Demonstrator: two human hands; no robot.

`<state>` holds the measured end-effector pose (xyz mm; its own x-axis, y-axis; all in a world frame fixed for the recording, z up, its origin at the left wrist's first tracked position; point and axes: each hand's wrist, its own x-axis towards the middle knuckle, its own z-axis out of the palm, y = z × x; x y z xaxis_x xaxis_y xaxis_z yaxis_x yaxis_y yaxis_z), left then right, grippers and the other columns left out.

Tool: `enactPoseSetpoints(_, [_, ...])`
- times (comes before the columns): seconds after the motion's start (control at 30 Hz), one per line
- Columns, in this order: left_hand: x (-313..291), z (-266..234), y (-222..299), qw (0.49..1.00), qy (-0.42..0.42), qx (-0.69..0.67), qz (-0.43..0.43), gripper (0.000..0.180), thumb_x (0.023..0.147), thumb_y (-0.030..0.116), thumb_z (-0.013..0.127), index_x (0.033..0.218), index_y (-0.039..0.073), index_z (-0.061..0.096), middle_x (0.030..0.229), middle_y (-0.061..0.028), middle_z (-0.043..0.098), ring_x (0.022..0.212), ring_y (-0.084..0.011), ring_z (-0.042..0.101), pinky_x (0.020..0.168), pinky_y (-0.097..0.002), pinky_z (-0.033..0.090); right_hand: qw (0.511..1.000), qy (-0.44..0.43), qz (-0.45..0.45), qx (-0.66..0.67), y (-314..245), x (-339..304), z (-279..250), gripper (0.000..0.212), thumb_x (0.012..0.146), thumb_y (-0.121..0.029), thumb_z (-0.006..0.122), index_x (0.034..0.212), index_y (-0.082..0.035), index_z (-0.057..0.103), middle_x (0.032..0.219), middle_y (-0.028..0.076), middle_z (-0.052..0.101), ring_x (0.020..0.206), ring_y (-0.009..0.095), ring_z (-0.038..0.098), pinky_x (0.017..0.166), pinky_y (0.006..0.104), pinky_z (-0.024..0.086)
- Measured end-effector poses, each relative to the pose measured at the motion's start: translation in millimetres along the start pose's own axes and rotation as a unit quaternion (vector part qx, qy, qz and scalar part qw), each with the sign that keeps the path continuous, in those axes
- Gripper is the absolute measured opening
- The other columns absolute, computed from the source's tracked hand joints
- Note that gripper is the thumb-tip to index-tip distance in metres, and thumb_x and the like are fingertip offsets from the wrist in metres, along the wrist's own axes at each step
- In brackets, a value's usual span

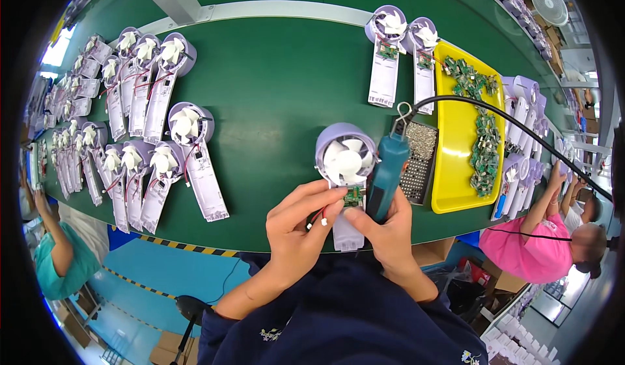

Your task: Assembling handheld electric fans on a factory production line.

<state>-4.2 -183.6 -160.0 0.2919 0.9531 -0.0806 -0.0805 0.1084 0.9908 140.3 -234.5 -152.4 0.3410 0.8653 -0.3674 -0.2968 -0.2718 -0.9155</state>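
A lavender handheld fan housing (331, 132) with white blades (348, 161) lies in front of me at the table's near edge, its handle pointing toward me. A small green circuit board (354, 197) sits in the handle, just below the fan head. My left hand (296, 225) is closed, its fingertips pinching at the board's left edge. Red and black wires with a white plug (324, 222) stick out by those fingers. My right hand (394, 228) wraps round a teal electric screwdriver (388, 170), and its thumb presses beside the board. The screwdriver's tip is hidden.
A yellow tray (444, 196) of circuit boards stands at the right, beside a metal screw tray (416, 192). Two fans with boards (385, 72) lie beyond. Rows of fan halves (156, 105) fill the left. A black cord (521, 119) arcs rightward. Other people sit at both sides.
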Motion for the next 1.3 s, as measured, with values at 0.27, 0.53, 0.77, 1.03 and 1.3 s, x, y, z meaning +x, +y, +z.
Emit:
enactPoseSetpoints(0.27, [-8.1,-3.1,0.5,0.999,-0.011,-0.003,0.035,0.025,0.084,-0.007,0.073,0.108,-0.002,0.074,0.106,-0.0143,0.066,0.088,-0.0182,0.065,0.071,-0.0250,0.052,1.000,-0.009,-0.015,-0.014,4.2,-6.0,-0.9,0.060,0.079,0.003,0.079,0.132,0.002,0.050,0.115,0.008,0.064,0.105,0.014,0.063,0.090,0.0284,0.052])
enactPoseSetpoints(0.53, [-11.3,0.4,-4.4,0.998,0.001,0.003,0.060,0.025,0.084,-0.006,0.072,0.109,-0.001,0.074,0.106,-0.0145,0.067,0.085,-0.0168,0.065,0.067,-0.0248,0.051,0.998,0.026,0.002,-0.058,0.2,-12.6,3.1,0.059,0.080,0.002,0.078,0.132,0.004,0.050,0.117,0.010,0.064,0.106,0.015,0.063,0.092,0.0298,0.052])
enactPoseSetpoints(0.77, [3.9,-15.7,1.2,0.985,-0.002,0.164,0.061,0.026,0.090,-0.001,0.068,0.115,0.003,0.072,0.104,-0.0148,0.067,0.085,-0.0222,0.068,0.073,-0.0293,0.054,0.999,-0.040,0.010,-0.015,4.8,6.4,1.7,0.054,0.080,-0.002,0.082,0.126,0.000,0.054,0.110,0.005,0.064,0.096,0.011,0.062,0.086,0.0262,0.051])
enactPoseSetpoints(1.03, [26.7,-27.1,-9.6,0.989,-0.036,0.125,0.063,0.029,0.083,-0.003,0.069,0.112,0.003,0.071,0.103,-0.0138,0.068,0.080,-0.0203,0.066,0.072,-0.0283,0.053,0.980,-0.037,-0.129,0.145,-26.0,8.7,-14.6,0.070,0.098,-0.061,0.048,0.142,-0.009,0.034,0.081,0.011,0.056,0.053,0.016,0.054,0.047,0.0289,0.046])
enactPoseSetpoints(1.3, [23.7,-9.6,-8.6,0.971,-0.084,0.216,0.065,0.036,0.077,0.001,0.078,0.111,0.005,0.070,0.101,-0.0107,0.066,0.078,-0.0233,0.065,0.067,-0.0331,0.054,0.888,-0.102,-0.412,0.178,-39.1,19.2,2.2,0.093,0.084,-0.067,0.065,0.149,-0.015,0.022,0.091,0.010,0.054,0.056,0.019,0.053,0.047,0.0320,0.047])
